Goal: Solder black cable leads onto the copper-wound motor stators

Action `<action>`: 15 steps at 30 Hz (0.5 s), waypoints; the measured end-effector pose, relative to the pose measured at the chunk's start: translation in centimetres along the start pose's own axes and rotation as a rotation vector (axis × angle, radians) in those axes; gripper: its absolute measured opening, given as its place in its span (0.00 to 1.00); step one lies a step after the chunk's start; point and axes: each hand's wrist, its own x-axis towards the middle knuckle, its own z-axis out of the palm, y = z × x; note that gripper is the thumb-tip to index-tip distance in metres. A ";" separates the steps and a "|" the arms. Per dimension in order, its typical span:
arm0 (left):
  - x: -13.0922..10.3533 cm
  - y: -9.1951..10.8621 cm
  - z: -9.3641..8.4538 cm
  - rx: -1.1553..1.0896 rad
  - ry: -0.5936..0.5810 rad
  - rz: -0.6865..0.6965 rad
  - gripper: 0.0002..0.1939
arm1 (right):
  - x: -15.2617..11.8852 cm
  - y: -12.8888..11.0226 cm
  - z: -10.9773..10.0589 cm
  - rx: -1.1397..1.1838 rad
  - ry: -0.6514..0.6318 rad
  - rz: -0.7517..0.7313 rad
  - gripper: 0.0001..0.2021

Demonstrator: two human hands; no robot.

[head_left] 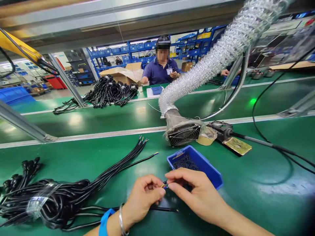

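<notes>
My left hand (pixel 149 195), with a blue band and a silver bangle at the wrist, is closed on the end of a black cable, where thin yellow and blue wires (pixel 164 186) stick out. Meeting it at the wire tips, my right hand (pixel 190 188) pinches a small black piece (pixel 165 182), partly hidden by the fingers. Behind the right hand sits a blue bin (pixel 208 167) with many small dark pieces (pixel 185 162) in it. A bundle of black cables (pixel 61 196), tied with clear wrap, lies on the left; several stripped ends point toward the bin.
Beyond the bin stand a fan (pixel 184 135) on a silver duct (pixel 197 73), a tape roll (pixel 207 136) and a soldering iron stand (pixel 222 129) with a yellow sponge (pixel 237 146). Across the bench, a person (pixel 161 70) sits near a black cable pile (pixel 110 91). Metal posts flank the bench.
</notes>
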 end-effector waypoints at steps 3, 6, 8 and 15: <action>-0.1 0.0 0.0 0.017 0.011 0.004 0.22 | -0.1 0.1 0.3 0.004 0.048 -0.034 0.04; -0.2 0.2 0.2 0.026 0.020 0.010 0.23 | 0.0 0.2 0.2 -0.011 0.087 -0.076 0.03; -0.2 0.3 0.3 0.022 0.026 0.015 0.23 | 0.0 0.1 0.4 -0.012 0.101 -0.112 0.03; -0.5 0.4 0.3 -0.004 0.044 0.033 0.24 | 0.0 0.1 1.0 -0.062 0.175 -0.273 0.05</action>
